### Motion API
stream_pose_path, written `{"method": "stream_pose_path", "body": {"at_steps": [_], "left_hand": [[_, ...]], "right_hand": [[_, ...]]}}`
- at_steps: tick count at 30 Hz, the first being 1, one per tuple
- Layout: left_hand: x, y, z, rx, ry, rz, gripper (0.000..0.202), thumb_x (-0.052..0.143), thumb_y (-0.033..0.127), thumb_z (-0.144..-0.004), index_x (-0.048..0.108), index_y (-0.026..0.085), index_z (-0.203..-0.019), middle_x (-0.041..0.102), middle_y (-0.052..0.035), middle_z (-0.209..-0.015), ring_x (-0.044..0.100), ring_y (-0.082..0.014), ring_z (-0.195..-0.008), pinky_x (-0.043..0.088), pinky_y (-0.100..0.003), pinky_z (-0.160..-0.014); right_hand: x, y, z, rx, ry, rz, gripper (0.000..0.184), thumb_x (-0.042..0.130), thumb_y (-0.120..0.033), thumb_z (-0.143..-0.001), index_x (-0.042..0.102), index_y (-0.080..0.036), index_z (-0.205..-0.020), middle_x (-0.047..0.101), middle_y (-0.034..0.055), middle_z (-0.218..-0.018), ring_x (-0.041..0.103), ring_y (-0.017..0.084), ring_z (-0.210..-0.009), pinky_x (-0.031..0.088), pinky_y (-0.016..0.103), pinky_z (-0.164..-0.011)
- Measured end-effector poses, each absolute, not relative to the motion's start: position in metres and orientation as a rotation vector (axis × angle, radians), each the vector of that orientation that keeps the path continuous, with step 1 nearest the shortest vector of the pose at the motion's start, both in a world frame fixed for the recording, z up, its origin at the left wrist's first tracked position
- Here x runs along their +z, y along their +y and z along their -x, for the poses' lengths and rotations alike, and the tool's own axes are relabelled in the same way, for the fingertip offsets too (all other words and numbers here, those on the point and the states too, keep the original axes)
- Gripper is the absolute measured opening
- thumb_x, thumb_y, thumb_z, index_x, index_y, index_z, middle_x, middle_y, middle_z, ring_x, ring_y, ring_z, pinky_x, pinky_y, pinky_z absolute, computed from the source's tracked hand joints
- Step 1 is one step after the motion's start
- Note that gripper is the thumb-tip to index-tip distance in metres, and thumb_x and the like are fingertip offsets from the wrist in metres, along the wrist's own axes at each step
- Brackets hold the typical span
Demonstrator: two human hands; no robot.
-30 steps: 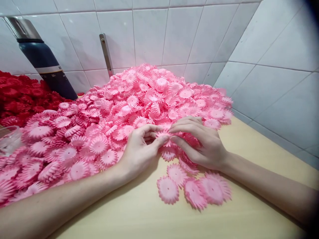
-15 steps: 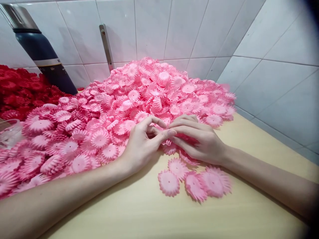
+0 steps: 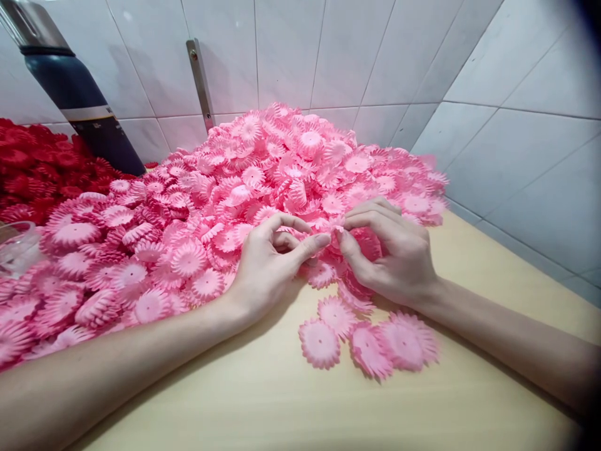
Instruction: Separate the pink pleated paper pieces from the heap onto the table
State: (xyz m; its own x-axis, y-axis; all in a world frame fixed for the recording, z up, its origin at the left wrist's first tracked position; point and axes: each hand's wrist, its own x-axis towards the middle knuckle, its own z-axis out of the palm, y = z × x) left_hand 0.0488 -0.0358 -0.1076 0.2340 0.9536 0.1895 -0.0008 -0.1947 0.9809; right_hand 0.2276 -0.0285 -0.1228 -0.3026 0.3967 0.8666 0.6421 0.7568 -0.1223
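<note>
My left hand (image 3: 270, 266) is closed in a pinch, thumb against fingers, at the near edge of a pink heap. Facing it, my right hand (image 3: 394, 254) pinches a pink fabric flower-petal disc (image 3: 337, 231) between thumb and fingers. That disc spans the small gap to my left thumb tip, and its far part blends into the heap. Under my right hand lie more discs, partly covered. Just in front of the hands, several loose scalloped petal discs (image 3: 320, 343) with small centre holes rest on the pale wooden table (image 3: 244, 394).
A large heap of pink petal discs (image 3: 188, 258) covers the table's back and left. Red petal pieces (image 3: 37, 166) are piled at far left beside a dark blue bottle (image 3: 94, 113). A clear plastic container (image 3: 21, 250) sits at the left edge. Tiled walls (image 3: 291, 56) stand behind and right.
My right hand has shifted slightly right and turned, its fingertips drawing away from my left thumb with the petal disc now showing between. My left hand has barely moved.
</note>
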Motion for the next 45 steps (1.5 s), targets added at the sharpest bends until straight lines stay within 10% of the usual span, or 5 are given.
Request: {"method": "stream_pose_path", "body": {"at_steps": [22, 45], "left_hand": [[-0.112, -0.035, -0.047, 1.164, 0.909, -1.483, 0.024, 0.077, 0.019, -0.068, 0.067, 0.01, -0.089, 0.068, -0.0044, -0.079, 0.064, -0.0129, -0.074, 0.052, -0.022, -0.069], [-0.103, -0.045, -0.049, 1.26, 0.959, -1.563, 0.012, 0.063, 0.02, -0.082, 0.069, 0.015, -0.091, 0.069, -0.0047, -0.086, 0.06, -0.0127, -0.072, 0.048, -0.022, -0.062]], "right_hand": [[-0.122, -0.032, -0.228, -0.229, -2.013, 0.68, 0.017, 0.062, -0.008, -0.075, 0.052, -0.021, -0.077, 0.06, 0.0036, -0.068, 0.056, 0.021, -0.065, 0.043, 0.04, -0.061], [-0.128, -0.021, -0.235, -0.169, -1.573, 0.981, 0.019, 0.058, -0.017, -0.083, 0.043, -0.024, -0.073, 0.049, -0.0002, -0.065, 0.048, 0.017, -0.057, 0.038, 0.033, -0.053]]}}
